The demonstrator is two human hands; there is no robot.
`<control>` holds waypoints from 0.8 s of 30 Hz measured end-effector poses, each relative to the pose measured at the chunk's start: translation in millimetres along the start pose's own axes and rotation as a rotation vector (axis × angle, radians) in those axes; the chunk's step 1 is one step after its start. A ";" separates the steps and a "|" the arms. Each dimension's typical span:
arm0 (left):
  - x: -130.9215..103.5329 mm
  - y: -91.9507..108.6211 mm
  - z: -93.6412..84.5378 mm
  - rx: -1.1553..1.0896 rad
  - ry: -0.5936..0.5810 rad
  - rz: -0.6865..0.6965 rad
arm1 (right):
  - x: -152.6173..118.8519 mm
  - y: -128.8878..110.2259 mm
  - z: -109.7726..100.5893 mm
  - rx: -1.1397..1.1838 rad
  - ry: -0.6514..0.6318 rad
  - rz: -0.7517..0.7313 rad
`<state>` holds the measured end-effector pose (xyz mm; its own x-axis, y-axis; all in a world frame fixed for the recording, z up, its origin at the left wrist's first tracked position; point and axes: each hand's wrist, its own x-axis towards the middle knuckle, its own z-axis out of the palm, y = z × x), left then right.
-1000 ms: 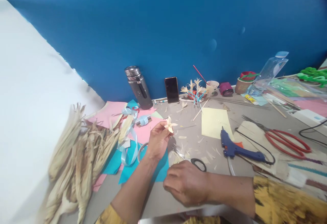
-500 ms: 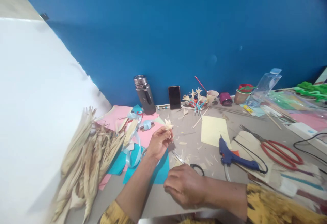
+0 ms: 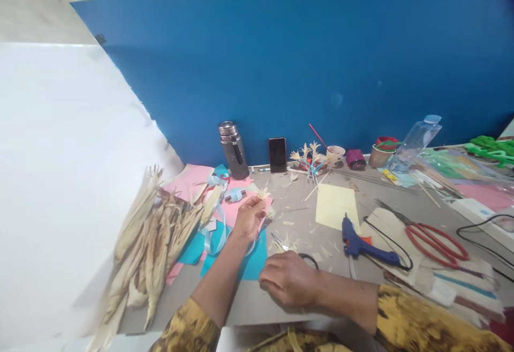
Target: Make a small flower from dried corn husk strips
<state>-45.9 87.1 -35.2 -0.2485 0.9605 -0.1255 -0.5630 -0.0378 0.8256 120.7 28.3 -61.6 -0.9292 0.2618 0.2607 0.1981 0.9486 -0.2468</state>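
Observation:
My left hand (image 3: 249,217) pinches a small pale husk flower (image 3: 263,194) by its base, above pink and blue paper. Fingers curled, my right hand (image 3: 288,278) rests at the table's front; whether anything is inside it is hidden. Just behind it lie scissors (image 3: 308,259) with black handles, partly covered by the hand, among pale husk scraps (image 3: 293,245). A bunch of similar flowers (image 3: 309,156) with light blue stems stands near the blue panel.
Dried corn husks (image 3: 155,250) are heaped at the left. A dark flask (image 3: 235,154) and a phone (image 3: 277,155) stand at the back. On the right are a blue glue gun (image 3: 367,247), red-handled scissors (image 3: 437,242), and a tilted plastic bottle (image 3: 415,143).
The camera view has shifted slightly, with the flask and husks now further right in the picture. My left hand still holds the flower, now turned a little. My right hand stays curled near the scissors.

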 end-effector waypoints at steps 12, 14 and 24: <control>-3.0 7.8 1.1 -0.028 -0.095 -0.027 | -1.8 -18.3 -39.8 0.128 -0.010 0.015; -2.0 6.8 0.8 -0.027 -0.096 -0.025 | -6.2 -30.9 -61.0 0.150 0.034 0.005; 10.5 2.9 -5.4 0.027 0.007 0.074 | -57.8 -54.1 -52.0 0.474 0.420 0.558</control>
<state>-54.4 95.5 -37.1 -0.2941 0.9534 -0.0673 -0.5213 -0.1010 0.8474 179.9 -28.9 -14.7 -0.5220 0.8033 0.2868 0.3546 0.5101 -0.7836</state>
